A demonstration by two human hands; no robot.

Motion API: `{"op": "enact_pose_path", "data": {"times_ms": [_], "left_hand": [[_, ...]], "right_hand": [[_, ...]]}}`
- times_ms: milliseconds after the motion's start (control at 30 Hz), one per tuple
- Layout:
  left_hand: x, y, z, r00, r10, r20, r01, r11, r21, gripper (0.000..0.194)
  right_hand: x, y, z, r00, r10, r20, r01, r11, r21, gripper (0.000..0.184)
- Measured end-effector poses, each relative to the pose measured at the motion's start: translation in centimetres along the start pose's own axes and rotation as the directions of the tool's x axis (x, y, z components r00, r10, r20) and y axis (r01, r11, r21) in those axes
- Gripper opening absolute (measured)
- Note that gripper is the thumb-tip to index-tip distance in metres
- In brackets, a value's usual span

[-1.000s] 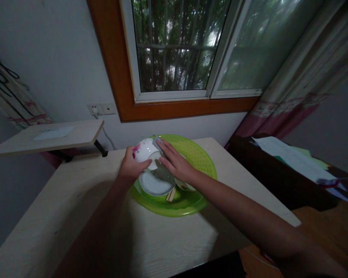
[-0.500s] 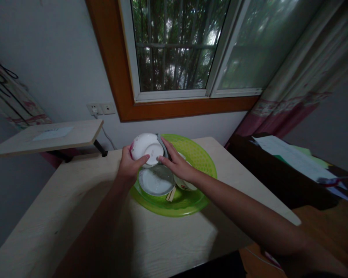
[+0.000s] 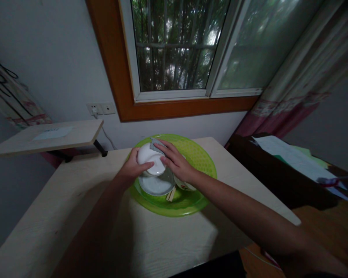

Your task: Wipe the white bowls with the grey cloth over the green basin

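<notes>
My left hand grips the side of a white bowl, its thumb across the upturned base. A grey cloth lies under the fingers of my right hand, pressed to the bowl's outer wall. Below the held bowl, a white dish rests in a green plastic basin. Beside it sits another bowl with a red pattern, partly covered by my right hand. Wooden chopsticks lie between the two.
The basin stands on a pale wooden table. At the left is a raised shelf with a paper sheet on it. A window is behind the table. Papers cover a dark surface at the right.
The bowl has tilted and moved slightly down and right. My right hand has slid the cloth from the bowl's right side towards its upper far side.
</notes>
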State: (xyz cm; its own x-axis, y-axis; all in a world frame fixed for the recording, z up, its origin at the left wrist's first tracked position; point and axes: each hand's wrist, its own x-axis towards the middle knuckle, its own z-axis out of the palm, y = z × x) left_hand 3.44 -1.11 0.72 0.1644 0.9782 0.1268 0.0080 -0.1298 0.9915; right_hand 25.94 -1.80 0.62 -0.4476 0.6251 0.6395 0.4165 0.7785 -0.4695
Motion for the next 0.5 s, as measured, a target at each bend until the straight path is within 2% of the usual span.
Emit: {"op": "enact_pose_path", "data": {"times_ms": [133,267,333,433,500], "left_hand": [[-0.1,0.2,-0.7,0.997,-0.021,0.069,0.017,0.998,0.064,0.069],[-0.2,0.5,-0.2,0.999,0.043,-0.028,-0.038,0.983,0.182,0.064],[-0.3,0.6,0.3,0.994,0.07,-0.082,-0.046,0.964,0.263,0.059],[-0.5,1.0,0.9,0.99,0.09,-0.108,-0.042,0.923,0.382,0.052],[-0.6,1.1,1.1,0.99,0.1,-0.101,-0.048,0.904,0.425,0.05]], "right_hand": [[0.1,-0.5,-0.2,0.993,-0.108,0.054,0.113,0.987,-0.109,0.054],[0.4,-0.6,0.0,0.986,-0.16,0.051,0.167,0.969,-0.183,0.059],[0.5,-0.9,0.2,0.979,-0.181,0.092,0.197,0.959,-0.205,0.059],[0.6,-1.6,0.3,0.959,-0.21,0.191,0.249,0.945,-0.212,0.054],[0.6,-2.1,0.2,0.955,-0.207,0.214,0.251,0.946,-0.207,0.05]]}}
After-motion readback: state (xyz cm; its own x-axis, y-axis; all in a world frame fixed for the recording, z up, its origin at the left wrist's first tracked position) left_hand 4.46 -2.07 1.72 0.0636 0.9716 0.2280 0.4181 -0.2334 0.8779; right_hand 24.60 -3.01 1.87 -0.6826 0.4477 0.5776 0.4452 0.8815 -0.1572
